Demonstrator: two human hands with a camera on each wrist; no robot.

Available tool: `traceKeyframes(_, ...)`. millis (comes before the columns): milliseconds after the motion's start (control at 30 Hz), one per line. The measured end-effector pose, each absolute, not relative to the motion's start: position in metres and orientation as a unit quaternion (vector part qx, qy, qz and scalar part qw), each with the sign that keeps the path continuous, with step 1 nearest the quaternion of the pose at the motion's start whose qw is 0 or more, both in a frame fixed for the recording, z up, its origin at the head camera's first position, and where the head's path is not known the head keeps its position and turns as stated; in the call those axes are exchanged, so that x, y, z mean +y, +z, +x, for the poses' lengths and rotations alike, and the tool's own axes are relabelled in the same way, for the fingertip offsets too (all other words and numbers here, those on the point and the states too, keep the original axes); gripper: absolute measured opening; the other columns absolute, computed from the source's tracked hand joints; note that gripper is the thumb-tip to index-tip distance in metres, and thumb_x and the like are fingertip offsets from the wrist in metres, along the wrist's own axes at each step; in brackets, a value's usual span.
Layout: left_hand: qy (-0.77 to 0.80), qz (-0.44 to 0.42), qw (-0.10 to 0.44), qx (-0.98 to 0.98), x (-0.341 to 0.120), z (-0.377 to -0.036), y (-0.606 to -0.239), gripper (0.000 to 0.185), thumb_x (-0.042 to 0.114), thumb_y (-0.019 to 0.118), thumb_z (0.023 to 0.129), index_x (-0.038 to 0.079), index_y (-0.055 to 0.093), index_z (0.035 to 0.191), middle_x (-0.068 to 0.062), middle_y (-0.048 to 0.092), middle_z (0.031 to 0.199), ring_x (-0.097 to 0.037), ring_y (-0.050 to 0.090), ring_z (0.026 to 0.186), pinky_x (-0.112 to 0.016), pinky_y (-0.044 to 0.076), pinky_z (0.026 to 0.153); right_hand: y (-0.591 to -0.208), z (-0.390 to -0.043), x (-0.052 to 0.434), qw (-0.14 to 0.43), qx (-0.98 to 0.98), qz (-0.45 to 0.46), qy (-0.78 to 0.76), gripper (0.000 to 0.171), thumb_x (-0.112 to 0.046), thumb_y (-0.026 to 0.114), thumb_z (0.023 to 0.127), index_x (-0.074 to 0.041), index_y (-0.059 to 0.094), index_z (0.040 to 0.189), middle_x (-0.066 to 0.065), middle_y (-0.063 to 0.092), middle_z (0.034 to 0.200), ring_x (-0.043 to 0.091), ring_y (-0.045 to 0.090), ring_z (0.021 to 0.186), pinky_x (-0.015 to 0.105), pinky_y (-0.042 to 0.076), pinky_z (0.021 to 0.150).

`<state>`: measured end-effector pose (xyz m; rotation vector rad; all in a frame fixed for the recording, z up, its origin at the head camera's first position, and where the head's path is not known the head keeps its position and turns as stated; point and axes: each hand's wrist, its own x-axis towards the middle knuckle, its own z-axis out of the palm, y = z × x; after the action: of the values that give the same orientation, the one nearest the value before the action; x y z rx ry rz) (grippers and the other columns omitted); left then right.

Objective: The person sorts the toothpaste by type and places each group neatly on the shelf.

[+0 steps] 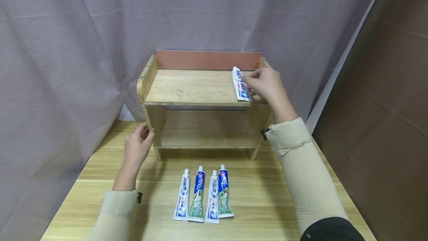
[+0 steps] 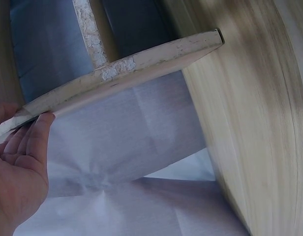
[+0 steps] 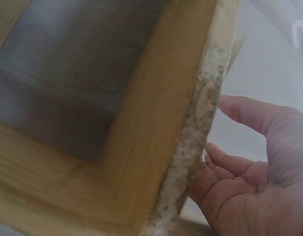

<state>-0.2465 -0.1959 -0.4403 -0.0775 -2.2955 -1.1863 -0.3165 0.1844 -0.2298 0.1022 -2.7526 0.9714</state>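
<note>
A white and blue toothpaste tube (image 1: 238, 81) is over the right end of the top board of a small wooden shelf (image 1: 190, 87), cap toward the back. My right hand (image 1: 267, 85) pinches its right edge between thumb and fingers. In the right wrist view the shelf's edge (image 3: 193, 118) hides the tube, while the right hand (image 3: 259, 167) shows beyond it. Low on the shelf's left side, my left hand (image 1: 138, 148) holds the front edge of the side panel (image 2: 141, 64); the left wrist view shows the left hand (image 2: 23, 167) with thumb and fingers on either face.
On the table (image 1: 267, 204) in front of the shelf, two white tubes (image 1: 182, 196) and two blue-green tubes (image 1: 198, 196) lie side by side, caps toward the shelf. A reddish back strip (image 1: 207, 59) edges the top board. Grey curtain (image 1: 200, 10) hangs behind; a brown panel (image 1: 384, 96) stands right.
</note>
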Motion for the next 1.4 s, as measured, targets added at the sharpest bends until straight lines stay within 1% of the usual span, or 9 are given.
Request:
traceKeyframes(133, -0.441, -0.030, 0.276, -0.854, -0.197, -0.246, -0.440, 0.034, 0.021, 0.061, 0.101, -0.001, 0.064, 0.126, -0.022, 0.069, 0.118, -0.036, 0.069, 0.107, -0.041, 0.060, 0.087, -0.230, -0.310, 0.185, 0.119, -0.932, 0.048, 0.339, 0.045, -0.044, 0.065, 0.094, -0.002, 0.071, 0.109, 0.013, 0.073, 0.094, 0.023, 0.071, 0.078, 0.026, 0.054, 0.063)
traceKeyframes(267, -0.442, -0.028, 0.279, -0.852, -0.198, -0.247, -0.440, 0.033, 0.020, 0.062, 0.100, -0.002, 0.065, 0.125, -0.022, 0.069, 0.118, -0.036, 0.070, 0.107, -0.039, 0.060, 0.087, -0.231, -0.304, 0.184, 0.122, -0.924, 0.063, 0.358, 0.042, -0.042, 0.066, 0.095, -0.003, 0.071, 0.107, 0.013, 0.073, 0.091, 0.026, 0.072, 0.076, 0.024, 0.055, 0.058)
traceKeyframes(367, -0.444, -0.027, 0.280, -0.851, -0.197, -0.248, -0.440, 0.033, 0.018, 0.062, 0.100, -0.003, 0.065, 0.125, -0.023, 0.069, 0.118, -0.036, 0.070, 0.106, -0.038, 0.061, 0.086, -0.233, -0.298, 0.184, 0.129, -0.921, 0.071, 0.361, 0.039, -0.042, 0.067, 0.094, -0.005, 0.071, 0.106, 0.012, 0.073, 0.088, 0.026, 0.071, 0.073, 0.024, 0.054, 0.054)
traceKeyframes(567, -0.448, -0.031, 0.279, -0.849, -0.193, -0.249, -0.442, 0.033, 0.017, 0.062, 0.099, -0.005, 0.064, 0.125, -0.025, 0.069, 0.117, -0.037, 0.070, 0.106, -0.037, 0.061, 0.085, -0.240, -0.285, 0.189, 0.152, -0.924, 0.081, 0.341, 0.040, -0.044, 0.066, 0.094, -0.007, 0.073, 0.106, 0.009, 0.073, 0.086, 0.020, 0.064, 0.073, 0.030, 0.050, 0.061)
traceKeyframes(667, -0.444, -0.032, 0.280, -0.851, -0.192, -0.248, -0.443, 0.033, 0.018, 0.062, 0.099, -0.004, 0.064, 0.125, -0.025, 0.069, 0.117, -0.037, 0.070, 0.105, -0.038, 0.061, 0.085, -0.246, -0.278, 0.191, 0.157, -0.921, 0.088, 0.346, 0.040, -0.043, 0.067, 0.095, -0.005, 0.072, 0.108, 0.010, 0.074, 0.087, 0.019, 0.065, 0.074, 0.029, 0.051, 0.064)
traceKeyframes(867, -0.443, -0.034, 0.281, -0.851, -0.192, -0.247, -0.443, 0.035, 0.019, 0.061, 0.100, -0.004, 0.063, 0.126, -0.025, 0.068, 0.118, -0.037, 0.070, 0.106, -0.040, 0.061, 0.086, -0.255, -0.268, 0.191, 0.152, -0.910, 0.096, 0.373, 0.038, -0.038, 0.070, 0.094, -0.003, 0.071, 0.108, 0.012, 0.073, 0.091, 0.020, 0.068, 0.071, 0.024, 0.052, 0.058)
traceKeyframes(967, -0.444, -0.038, 0.282, -0.850, -0.193, -0.248, -0.443, 0.035, 0.019, 0.061, 0.100, -0.004, 0.063, 0.126, -0.025, 0.068, 0.118, -0.038, 0.069, 0.106, -0.040, 0.061, 0.085, -0.258, -0.264, 0.191, 0.151, -0.909, 0.102, 0.375, 0.039, -0.039, 0.070, 0.094, -0.003, 0.071, 0.108, 0.012, 0.074, 0.092, 0.020, 0.069, 0.072, 0.023, 0.052, 0.057)
traceKeyframes(1200, -0.447, -0.038, 0.283, -0.848, -0.194, -0.249, -0.444, 0.034, 0.018, 0.061, 0.100, -0.004, 0.064, 0.126, -0.025, 0.068, 0.119, -0.037, 0.069, 0.107, -0.039, 0.060, 0.086, -0.263, -0.258, 0.193, 0.150, -0.908, 0.114, 0.374, 0.040, -0.041, 0.069, 0.094, -0.004, 0.070, 0.109, 0.011, 0.073, 0.093, 0.020, 0.069, 0.075, 0.024, 0.054, 0.060)
traceKeyframes(1400, -0.448, -0.033, 0.284, -0.847, -0.194, -0.250, -0.442, 0.035, 0.018, 0.062, 0.099, -0.004, 0.063, 0.126, -0.025, 0.068, 0.118, -0.037, 0.070, 0.106, -0.039, 0.060, 0.086, -0.266, -0.255, 0.193, 0.149, -0.911, 0.100, 0.372, 0.041, -0.044, 0.069, 0.094, -0.006, 0.069, 0.111, 0.010, 0.072, 0.095, 0.020, 0.066, 0.079, 0.025, 0.053, 0.062)
